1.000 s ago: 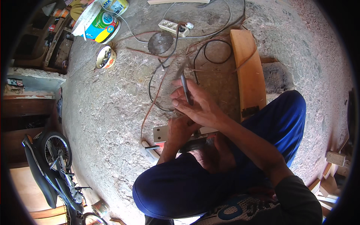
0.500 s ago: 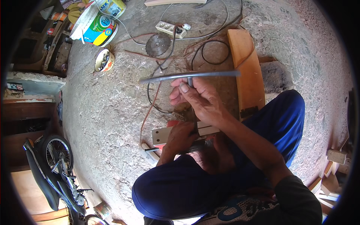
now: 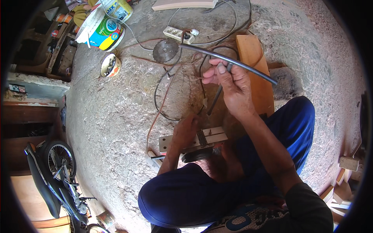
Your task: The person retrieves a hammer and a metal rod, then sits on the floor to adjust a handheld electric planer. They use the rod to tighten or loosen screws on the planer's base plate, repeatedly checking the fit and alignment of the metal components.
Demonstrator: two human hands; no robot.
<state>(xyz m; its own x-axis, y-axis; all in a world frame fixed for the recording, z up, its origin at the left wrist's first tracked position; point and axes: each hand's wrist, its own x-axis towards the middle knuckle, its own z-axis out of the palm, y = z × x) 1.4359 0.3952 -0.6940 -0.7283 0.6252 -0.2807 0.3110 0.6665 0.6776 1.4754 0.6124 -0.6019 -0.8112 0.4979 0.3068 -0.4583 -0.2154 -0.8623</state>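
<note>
My right hand (image 3: 235, 87) is closed around a dark metal T-handle wrench (image 3: 252, 70), just below its crossbar. The bar slants down to the right. The wrench's stem slopes down to the left, and its lower end is in the open, apart from the tool below. Between my legs lies an overturned power tool (image 3: 213, 134) with a flat metal base plate, a red body and a dark round part at its near side. My left hand (image 3: 185, 131) is over the left part of the plate, fingers curled together. Anything in its fingertips is too small to make out.
Beyond my hands lie a toothed saw blade (image 3: 165, 51), a power strip (image 3: 178, 35) and tangled cables. A wooden plank (image 3: 254, 54) lies at the right. Back left are a paint bucket (image 3: 103, 33) and a small tub (image 3: 110, 66). A motorcycle (image 3: 58, 174) stands left.
My right hand has lifted the T-handle wrench away from the power tool and to the right, and its bar has tilted. My left hand has moved slightly forward, its fingers off the plate's middle.
</note>
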